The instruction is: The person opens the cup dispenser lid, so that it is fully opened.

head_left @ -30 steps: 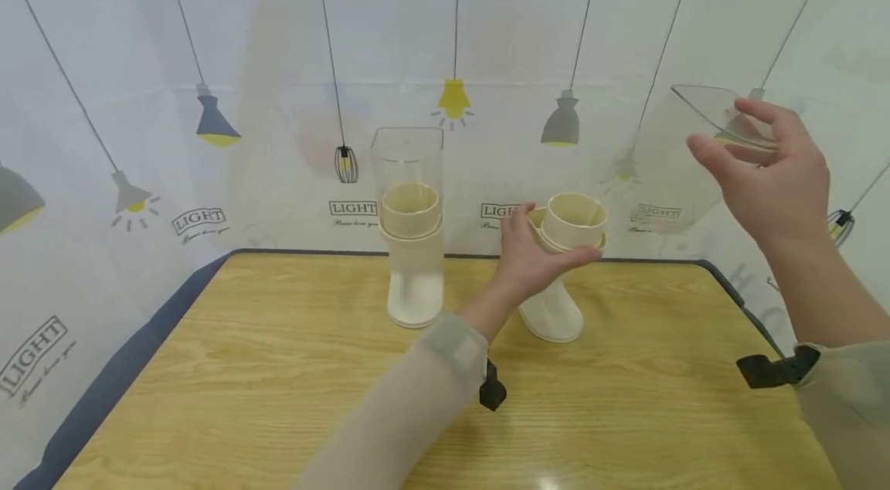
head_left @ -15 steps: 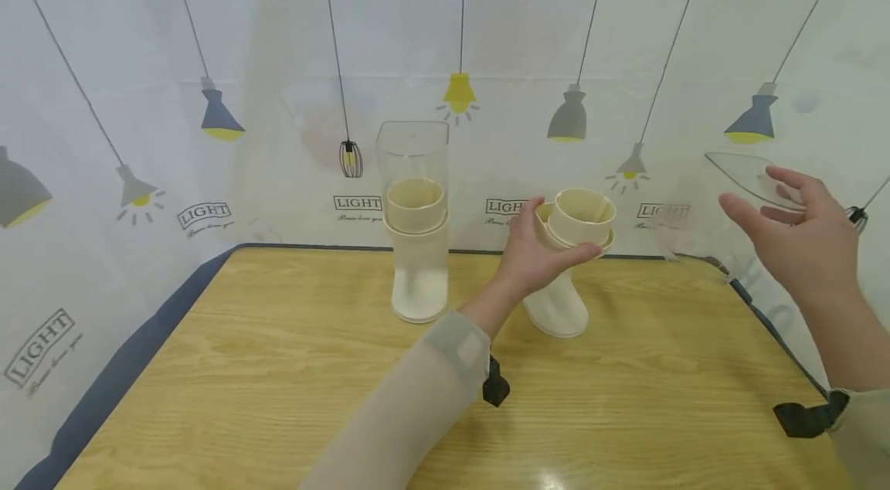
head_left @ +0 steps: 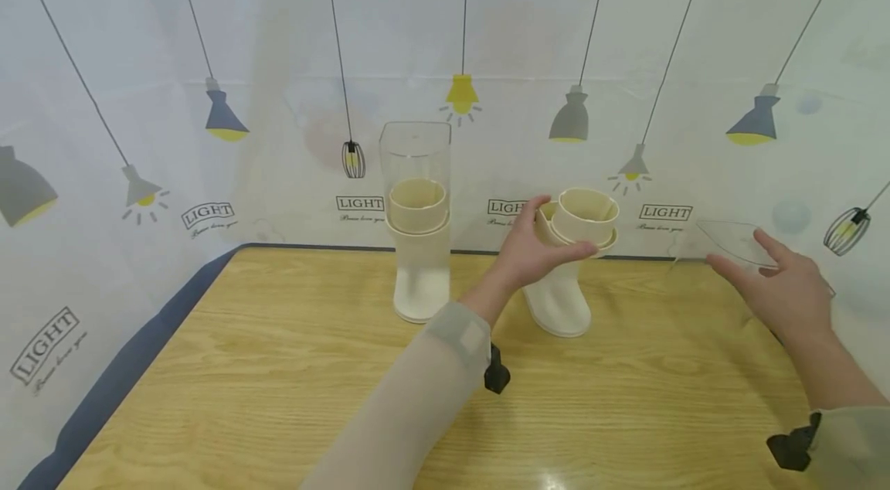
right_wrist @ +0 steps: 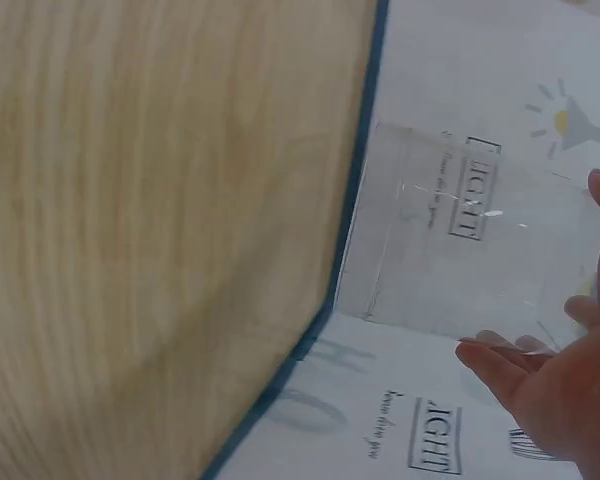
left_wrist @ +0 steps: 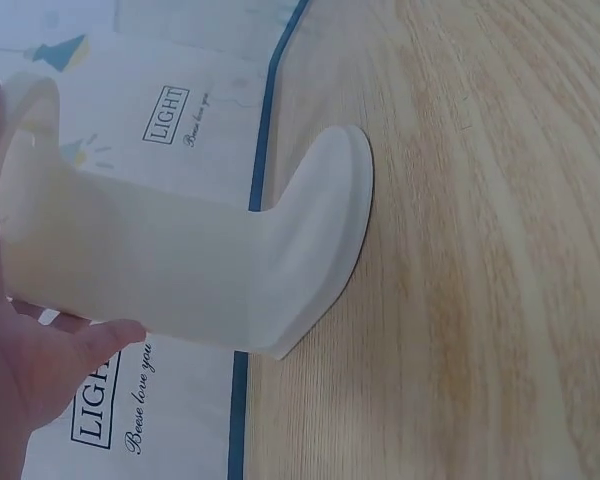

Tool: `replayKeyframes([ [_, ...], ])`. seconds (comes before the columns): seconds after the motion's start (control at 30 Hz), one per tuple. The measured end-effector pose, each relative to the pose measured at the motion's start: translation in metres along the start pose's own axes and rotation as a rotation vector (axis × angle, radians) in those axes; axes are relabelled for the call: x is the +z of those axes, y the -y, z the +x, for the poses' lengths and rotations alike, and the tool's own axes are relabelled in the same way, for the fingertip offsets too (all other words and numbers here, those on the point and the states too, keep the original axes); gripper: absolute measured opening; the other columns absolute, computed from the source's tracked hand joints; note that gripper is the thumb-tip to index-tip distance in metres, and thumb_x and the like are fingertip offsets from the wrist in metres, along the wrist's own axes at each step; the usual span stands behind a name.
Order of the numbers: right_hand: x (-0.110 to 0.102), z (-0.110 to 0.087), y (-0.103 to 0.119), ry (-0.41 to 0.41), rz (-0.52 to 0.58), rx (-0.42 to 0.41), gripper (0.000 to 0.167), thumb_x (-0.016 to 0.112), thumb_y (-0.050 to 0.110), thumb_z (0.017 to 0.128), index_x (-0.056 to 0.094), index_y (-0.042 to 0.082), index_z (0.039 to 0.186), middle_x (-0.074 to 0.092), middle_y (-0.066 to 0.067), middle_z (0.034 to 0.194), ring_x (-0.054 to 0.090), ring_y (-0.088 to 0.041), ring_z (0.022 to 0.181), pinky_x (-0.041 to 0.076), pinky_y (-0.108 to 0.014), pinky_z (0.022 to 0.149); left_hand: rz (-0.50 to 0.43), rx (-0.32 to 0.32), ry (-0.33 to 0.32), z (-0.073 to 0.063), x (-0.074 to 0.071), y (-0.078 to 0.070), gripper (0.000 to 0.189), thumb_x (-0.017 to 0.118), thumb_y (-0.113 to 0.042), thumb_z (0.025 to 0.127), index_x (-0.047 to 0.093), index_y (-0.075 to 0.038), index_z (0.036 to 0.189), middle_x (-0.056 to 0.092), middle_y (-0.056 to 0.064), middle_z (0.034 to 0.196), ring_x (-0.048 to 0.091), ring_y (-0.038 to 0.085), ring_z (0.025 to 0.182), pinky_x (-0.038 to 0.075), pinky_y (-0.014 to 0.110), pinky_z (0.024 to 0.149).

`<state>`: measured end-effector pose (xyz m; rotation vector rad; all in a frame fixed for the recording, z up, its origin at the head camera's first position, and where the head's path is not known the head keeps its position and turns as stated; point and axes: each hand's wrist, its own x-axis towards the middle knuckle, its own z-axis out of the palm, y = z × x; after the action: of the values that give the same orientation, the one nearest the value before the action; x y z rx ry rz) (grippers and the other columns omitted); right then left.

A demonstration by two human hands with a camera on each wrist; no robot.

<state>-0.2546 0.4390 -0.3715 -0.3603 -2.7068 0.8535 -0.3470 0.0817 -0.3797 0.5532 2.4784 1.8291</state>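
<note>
My left hand (head_left: 531,252) grips the upper part of a cream dispenser stand (head_left: 562,304) with a raised round collar. The stand's foot rests on the table in the left wrist view, where the thumb and fingers (left_wrist: 105,340) lie about its upper body. On the right, my right hand (head_left: 793,293) holds a clear, boxy container (right_wrist: 430,240) near its top rim. This container is hard to make out against the patterned backdrop, and I cannot tell whether its lower end touches the table. A second cream stand (head_left: 422,266) stands upright on the left, with a clear container (head_left: 416,142) around its collar.
The wooden table (head_left: 278,366) has a dark blue edge along its back and sides. Behind it hangs a white backdrop (head_left: 278,26) printed with lamps and lettering. Black wrist cameras (head_left: 497,370) sit on both sleeves.
My right hand has come down and a little to the right with the clear container. The left hand keeps its grip on the cream stand. The head view has shifted slightly.
</note>
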Motion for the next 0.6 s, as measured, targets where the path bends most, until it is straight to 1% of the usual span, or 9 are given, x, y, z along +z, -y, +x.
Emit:
replayKeyframes([
  [0.1,0.007,0.005,-0.011,0.038,0.004,0.0,0.105,0.062,0.067,0.103,0.012,0.011,0.176,0.014,-0.047,0.171,0.041,-0.07,0.143,0.038,-0.084,0.109,-0.005,0.004,0.01,0.002,-0.001,0.001,0.116,0.098,-0.054,0.077,0.033,-0.032,0.17,0.044,0.006,0.172,0.048,0.03,0.154,0.046,0.053,0.123],
  [0.13,0.009,0.007,-0.014,0.045,-0.006,-0.005,0.105,0.062,0.068,0.103,0.012,0.01,0.176,0.017,-0.049,0.169,0.041,-0.07,0.142,0.037,-0.084,0.109,-0.007,0.006,0.014,0.002,-0.001,0.002,0.115,0.098,-0.054,0.077,0.033,-0.032,0.17,0.044,0.006,0.171,0.049,0.029,0.153,0.047,0.053,0.123],
  [0.2,0.014,0.01,-0.019,0.05,-0.029,-0.014,0.106,0.062,0.069,0.103,0.012,0.009,0.175,0.024,-0.052,0.164,0.042,-0.07,0.14,0.037,-0.084,0.109,-0.008,0.01,0.016,0.003,-0.002,0.003,0.114,0.098,-0.053,0.077,0.034,-0.032,0.17,0.046,0.006,0.17,0.051,0.028,0.15,0.048,0.051,0.121],
  [0.27,0.019,0.011,-0.022,0.042,-0.046,-0.015,0.107,0.062,0.069,0.103,0.012,0.008,0.175,0.028,-0.053,0.161,0.042,-0.069,0.14,0.036,-0.084,0.111,-0.01,0.011,0.019,0.004,-0.002,0.005,0.114,0.098,-0.052,0.077,0.035,-0.032,0.169,0.049,0.006,0.167,0.053,0.026,0.147,0.05,0.049,0.119],
  [0.37,0.025,0.012,-0.023,0.027,-0.049,-0.013,0.106,0.061,0.069,0.104,0.011,0.008,0.175,0.021,-0.052,0.165,0.041,-0.07,0.14,0.034,-0.084,0.113,-0.021,0.011,0.026,0.005,-0.003,0.005,0.112,0.098,-0.052,0.078,0.036,-0.032,0.169,0.053,0.006,0.162,0.057,0.023,0.14,0.053,0.045,0.113],
  [0.43,0.028,0.013,-0.023,0.022,-0.037,-0.013,0.106,0.061,0.068,0.104,0.01,0.008,0.175,0.018,-0.051,0.167,0.034,-0.07,0.146,0.03,-0.084,0.118,-0.026,0.008,0.034,0.006,-0.004,0.005,0.111,0.098,-0.052,0.078,0.037,-0.033,0.169,0.054,0.006,0.16,0.058,0.022,0.138,0.055,0.043,0.11],
  [0.6,0.032,0.017,-0.024,0.029,-0.04,-0.003,0.105,0.059,0.069,0.105,0.008,0.01,0.176,0.014,-0.052,0.168,0.018,-0.072,0.154,0.023,-0.085,0.12,-0.035,0.0,0.059,0.009,-0.006,0.006,0.108,0.097,-0.053,0.079,0.037,-0.037,0.168,0.055,0.005,0.158,0.059,0.021,0.135,0.057,0.042,0.106],
])
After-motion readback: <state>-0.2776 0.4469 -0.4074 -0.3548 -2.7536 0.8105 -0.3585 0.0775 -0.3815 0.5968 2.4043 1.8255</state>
